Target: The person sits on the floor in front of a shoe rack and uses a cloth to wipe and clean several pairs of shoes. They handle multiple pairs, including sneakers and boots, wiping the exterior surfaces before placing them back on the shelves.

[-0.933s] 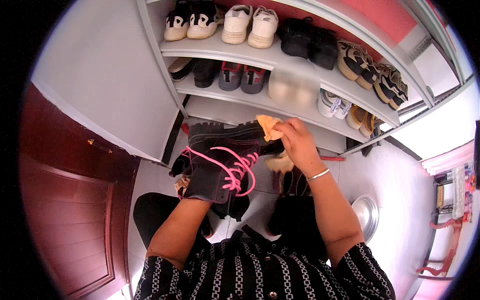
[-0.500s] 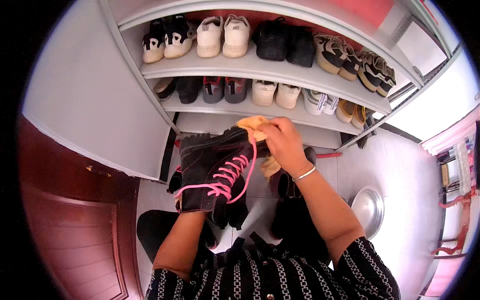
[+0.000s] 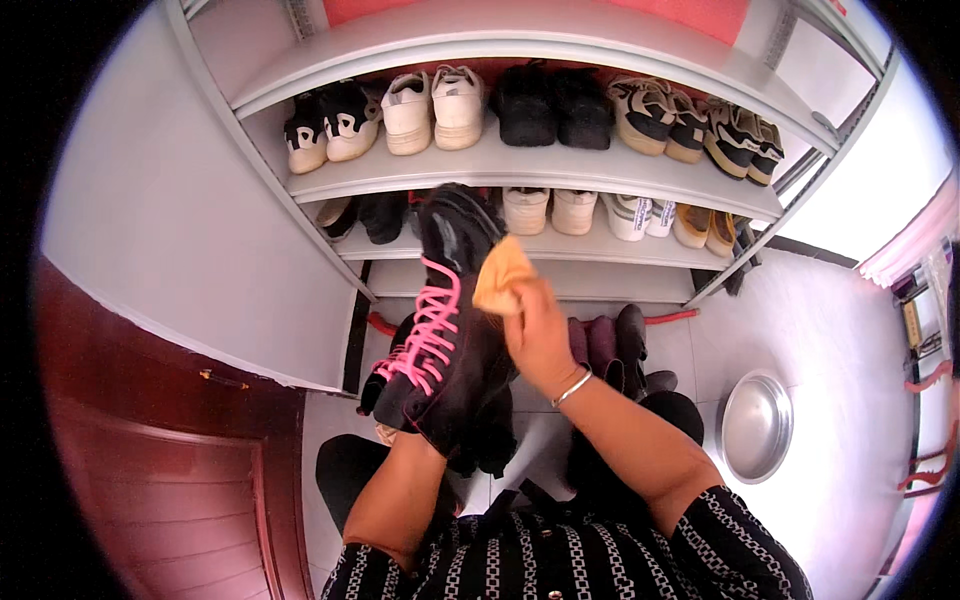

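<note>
A black lace-up boot [image 3: 472, 365] with pink laces [image 3: 437, 325] is held up in front of me, its toe pointing away and up. My left hand [image 3: 412, 452] goes into the boot's opening and carries it from inside; the fingers are hidden. In my right hand [image 3: 540, 335] a yellow-orange cloth [image 3: 503, 277] is bunched between the fingers, against the right side of the boot near the toe. The toe has a pale, shiny patch. Below the boot other dark footwear stands on the floor, partly covered.
Ahead stands a grey shoe rack [image 3: 640, 192] with several pairs of shoes on its shelves. Dark boots [image 3: 630, 335] stand on the tiles before it. A metal basin [image 3: 757, 425] lies to the right, and a reddish-brown wooden door [image 3: 170, 480] is at the left.
The boot has turned from lying sideways to toe-up, its laces now facing left. My right hand has moved the cloth from the boot's toe end to its right side.
</note>
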Demonstrator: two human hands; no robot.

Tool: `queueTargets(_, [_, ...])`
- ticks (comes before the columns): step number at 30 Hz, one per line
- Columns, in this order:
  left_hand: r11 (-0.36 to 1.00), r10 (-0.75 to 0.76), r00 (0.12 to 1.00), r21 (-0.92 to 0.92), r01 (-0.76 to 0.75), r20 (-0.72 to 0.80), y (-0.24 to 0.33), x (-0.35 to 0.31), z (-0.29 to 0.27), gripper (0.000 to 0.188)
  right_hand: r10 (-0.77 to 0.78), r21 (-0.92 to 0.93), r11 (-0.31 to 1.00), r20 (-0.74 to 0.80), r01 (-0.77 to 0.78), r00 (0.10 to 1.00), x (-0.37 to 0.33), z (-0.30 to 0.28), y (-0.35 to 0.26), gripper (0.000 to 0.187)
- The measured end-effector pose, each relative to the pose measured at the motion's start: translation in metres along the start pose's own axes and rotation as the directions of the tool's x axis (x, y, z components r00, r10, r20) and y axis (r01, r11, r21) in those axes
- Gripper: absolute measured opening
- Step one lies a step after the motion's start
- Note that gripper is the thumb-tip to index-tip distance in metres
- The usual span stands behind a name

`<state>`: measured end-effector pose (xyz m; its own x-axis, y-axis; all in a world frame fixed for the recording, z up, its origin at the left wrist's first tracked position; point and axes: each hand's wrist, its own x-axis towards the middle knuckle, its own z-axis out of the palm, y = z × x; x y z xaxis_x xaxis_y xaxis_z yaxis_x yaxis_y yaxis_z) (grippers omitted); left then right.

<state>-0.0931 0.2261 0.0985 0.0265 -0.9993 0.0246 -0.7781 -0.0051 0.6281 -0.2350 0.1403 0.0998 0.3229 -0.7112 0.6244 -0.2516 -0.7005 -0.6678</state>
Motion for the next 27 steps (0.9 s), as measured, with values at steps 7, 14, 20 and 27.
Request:
queueTargets(7, [0.957,0.105,0.992,-0.264,-0.118,-0.064,0.01,0.023,0.018,0.037,-0.384,-0.125,0.901,0.221,0.416,0.897,-0.026,-0.01,-0.004,0.02])
queueTargets(14, [0.93,0.17,0.979,-0.311,-0.197,-0.111,0.024,0.022,0.03,0.036,-0.124,-0.166,0.975,0.139,0.146,0.983,0.008,-0.011,-0.018,0.021])
queueTargets(20, [0.913,0.179,0.965,-0.332,-0.236,-0.194,0.022,0.004,0.006,0.035,-0.553,0.174,0.833,0.218,0.526,0.804,-0.025,0.007,-0.068,0.02])
queueTargets(27, [0.927,0.203,0.96,-0.277,-0.252,-0.195,0.024,0.013,0.008,0.033,-0.093,-0.216,0.972,0.009,0.093,0.996,0.024,0.001,-0.018,0.02])
